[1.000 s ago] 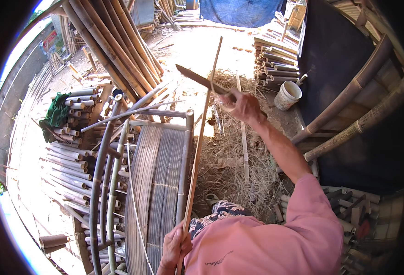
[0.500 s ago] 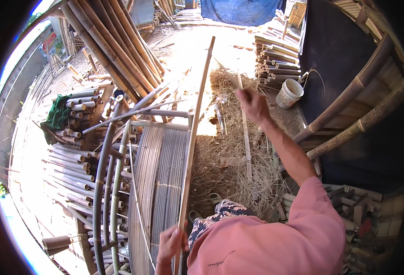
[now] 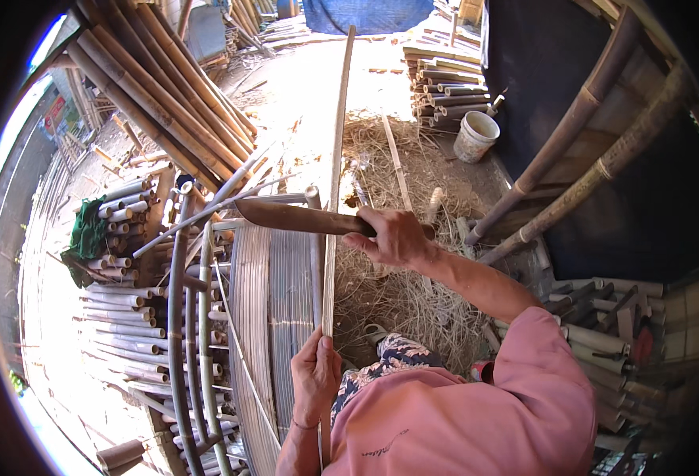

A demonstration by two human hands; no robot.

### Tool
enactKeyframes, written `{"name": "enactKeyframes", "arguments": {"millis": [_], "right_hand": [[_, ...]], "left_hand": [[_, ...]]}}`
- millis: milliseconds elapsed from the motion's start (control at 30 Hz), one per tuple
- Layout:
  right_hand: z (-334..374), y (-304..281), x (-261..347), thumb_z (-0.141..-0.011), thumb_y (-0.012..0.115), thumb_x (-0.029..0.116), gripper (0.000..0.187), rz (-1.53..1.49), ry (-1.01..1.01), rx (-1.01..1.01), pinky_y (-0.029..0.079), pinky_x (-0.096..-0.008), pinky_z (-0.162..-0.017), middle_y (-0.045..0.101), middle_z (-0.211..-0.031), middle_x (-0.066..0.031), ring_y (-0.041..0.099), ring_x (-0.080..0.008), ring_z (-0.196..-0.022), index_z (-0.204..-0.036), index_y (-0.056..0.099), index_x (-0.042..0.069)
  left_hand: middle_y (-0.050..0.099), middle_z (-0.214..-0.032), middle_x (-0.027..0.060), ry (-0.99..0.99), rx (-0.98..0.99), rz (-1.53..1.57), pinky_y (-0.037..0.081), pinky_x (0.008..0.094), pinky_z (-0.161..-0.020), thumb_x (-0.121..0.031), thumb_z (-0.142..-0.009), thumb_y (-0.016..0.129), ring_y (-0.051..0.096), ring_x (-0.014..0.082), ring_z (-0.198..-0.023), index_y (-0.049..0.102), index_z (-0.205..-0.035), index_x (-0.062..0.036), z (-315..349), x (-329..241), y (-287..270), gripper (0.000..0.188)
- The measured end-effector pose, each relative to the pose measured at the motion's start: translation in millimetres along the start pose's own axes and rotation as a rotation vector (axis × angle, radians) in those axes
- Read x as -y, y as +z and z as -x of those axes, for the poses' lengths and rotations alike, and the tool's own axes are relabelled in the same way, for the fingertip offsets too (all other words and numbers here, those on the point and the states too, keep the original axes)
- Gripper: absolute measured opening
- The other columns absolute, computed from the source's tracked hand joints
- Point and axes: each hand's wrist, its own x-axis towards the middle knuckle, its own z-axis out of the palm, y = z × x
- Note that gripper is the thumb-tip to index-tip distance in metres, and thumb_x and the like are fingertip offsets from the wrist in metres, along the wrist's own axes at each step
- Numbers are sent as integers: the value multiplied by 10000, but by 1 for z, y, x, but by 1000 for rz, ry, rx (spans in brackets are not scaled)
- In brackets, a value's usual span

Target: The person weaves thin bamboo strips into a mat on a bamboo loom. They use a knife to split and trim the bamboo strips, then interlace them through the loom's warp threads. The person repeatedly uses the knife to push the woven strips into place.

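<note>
My right hand [image 3: 398, 238] is wrapped round the handle of a machete [image 3: 295, 217]. Its broad, dark blade points left and passes across a long, thin bamboo strip [image 3: 336, 151]; whether blade and strip touch, I cannot tell. Lower down, my left hand [image 3: 315, 371] grips that strip between thumb and fingers, near my body. The strip runs lengthwise away from me, past the right side of a slatted bamboo bench [image 3: 250, 278].
Bamboo shavings [image 3: 381, 293] cover the ground at right, with another strip [image 3: 398, 163] lying there. A white bucket [image 3: 476, 136] stands near stacked bamboo [image 3: 448, 95]. Tall poles [image 3: 167, 95] lean at the far left. Cut bamboo lengths [image 3: 119, 317] are piled left of the bench.
My right hand has come back toward me and left, turning the machete crosswise over the strip. My left hand sits farther forward. The whole view has shifted slightly.
</note>
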Motion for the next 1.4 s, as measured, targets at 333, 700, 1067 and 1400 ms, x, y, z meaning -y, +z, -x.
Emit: {"name": "enactKeyframes", "arguments": {"millis": [333,700,1067,1400], "right_hand": [[10,-63,-72,-889,277,773,761,64,701,3,377,-326,-335,503,-512,-4,476,-105,-404,-847,615,92],[54,-178,-156,-924,324,706,789,40,1245,-252,497,-383,-526,598,-564,-86,635,-224,-550,-672,631,24],[137,-27,59,-876,656,126,201,-899,1305,376,342,-214,-339,513,-587,-17,444,-91,-444,-722,548,55],[202,-28,95,-832,714,340,378,-1504,1136,3,405,-296,-391,579,-639,-7,525,-113,-460,-940,578,4]], "left_hand": [[412,-544,-55,-74,196,-102,266,196,-379,-334,-1011,489,375,28,-415,537,-1264,70,96,31,-62,479],[469,-538,-6,-146,-1,-442,370,263,-455,-428,-982,500,422,92,-465,541,-694,-105,216,101,-194,435],[449,-641,-25,128,-200,-533,318,207,-479,-344,-1009,478,416,76,-539,479,-788,-68,58,-9,-23,354],[465,-630,-17,-88,268,-686,331,210,-469,-339,-1003,494,441,73,-532,507,-895,-28,70,78,89,329]]}}
